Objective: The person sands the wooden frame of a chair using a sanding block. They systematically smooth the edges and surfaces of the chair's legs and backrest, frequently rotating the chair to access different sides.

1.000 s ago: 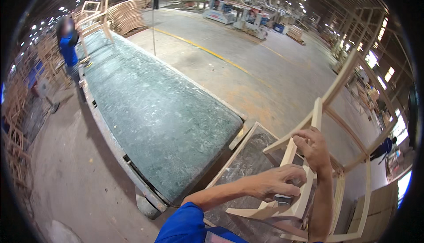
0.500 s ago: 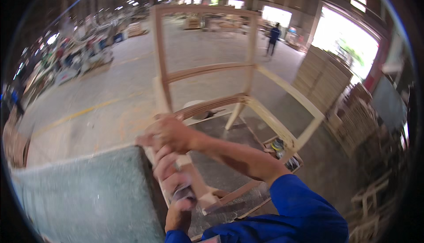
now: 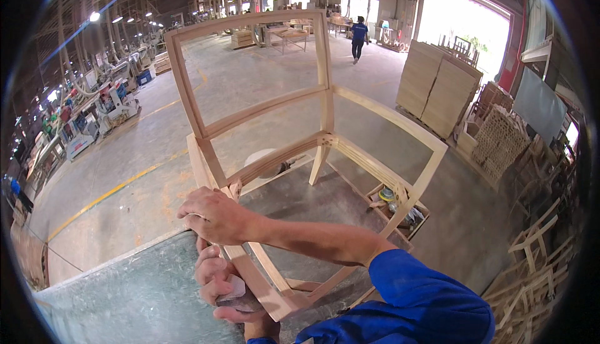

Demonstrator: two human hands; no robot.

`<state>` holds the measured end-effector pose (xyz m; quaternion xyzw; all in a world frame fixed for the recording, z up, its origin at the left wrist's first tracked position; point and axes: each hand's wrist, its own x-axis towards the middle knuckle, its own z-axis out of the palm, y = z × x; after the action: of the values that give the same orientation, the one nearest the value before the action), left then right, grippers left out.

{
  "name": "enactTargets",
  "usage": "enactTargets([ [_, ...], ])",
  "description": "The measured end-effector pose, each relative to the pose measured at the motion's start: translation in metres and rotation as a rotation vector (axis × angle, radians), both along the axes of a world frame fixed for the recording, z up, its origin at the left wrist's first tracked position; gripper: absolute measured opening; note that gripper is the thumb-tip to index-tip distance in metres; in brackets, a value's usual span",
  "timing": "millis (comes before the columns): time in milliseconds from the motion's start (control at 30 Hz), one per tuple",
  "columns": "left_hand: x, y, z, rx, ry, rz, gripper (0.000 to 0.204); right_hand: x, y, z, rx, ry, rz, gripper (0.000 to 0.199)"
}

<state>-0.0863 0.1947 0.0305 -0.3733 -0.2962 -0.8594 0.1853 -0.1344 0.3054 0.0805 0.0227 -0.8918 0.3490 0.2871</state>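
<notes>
A bare wooden armchair frame (image 3: 269,109) stands before me, its tall open back on the far side and its arms reaching toward me. My left hand (image 3: 215,275) is closed around a folded greyish piece that looks like sandpaper (image 3: 234,289), beside the front end of the chair's left arm. Farther along that arm, near the back post, my right hand (image 3: 219,218) is closed with its knuckles up. Its palm and anything under its fingers are hidden. The right forearm crosses over the open seat.
A worn blue-green bench top (image 3: 125,288) adjoins the chair at left. Inside the frame's right side sits a wooden tray (image 3: 417,224) of small tools. Stacked boards (image 3: 437,88) and loose chair parts (image 3: 531,263) lie to the right. A person in blue (image 3: 359,38) is farther off.
The view has turned, so the chair appears farther left and tilted. My hands remain at its left arm, the left hand now showing the greyish piece more clearly. The distant person appears farther left.
</notes>
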Motion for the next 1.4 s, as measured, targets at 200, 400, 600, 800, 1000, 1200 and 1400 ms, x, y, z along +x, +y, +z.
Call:
enactTargets([
  [200,-0.036,0.024,-0.007,0.1,-0.066,0.053,0.053,-0.003,-0.004,0.005,0.058,0.031,0.115,0.032],
  [400,-0.015,0.022,-0.004,-0.053,-0.196,0.083,0.065,0.006,0.004,0.008,-0.186,0.016,0.08,0.039],
  [600,-0.068,0.034,-0.044,-0.2,-0.042,0.186,0.064,-0.007,0.002,-0.004,-0.099,0.058,-0.005,0.043],
  [800,-0.052,0.027,-0.022,0.108,0.006,0.2,0.06,0.004,0.008,-0.002,-0.055,-0.079,0.013,0.046],
  [1000,-0.026,-0.01,-0.038,0.169,0.35,0.051,0.047,0.006,-0.002,0.017,-0.172,-0.226,-0.051,0.045],
  [1200,-0.03,-0.007,-0.018,0.308,0.267,-0.343,0.04,0.005,-0.005,0.019,-0.266,-0.323,-0.081,0.041],
  [1400,-0.034,-0.014,-0.038,0.275,0.192,-0.223,0.054,0.006,-0.007,0.02,-0.305,-0.275,-0.03,0.038],
])
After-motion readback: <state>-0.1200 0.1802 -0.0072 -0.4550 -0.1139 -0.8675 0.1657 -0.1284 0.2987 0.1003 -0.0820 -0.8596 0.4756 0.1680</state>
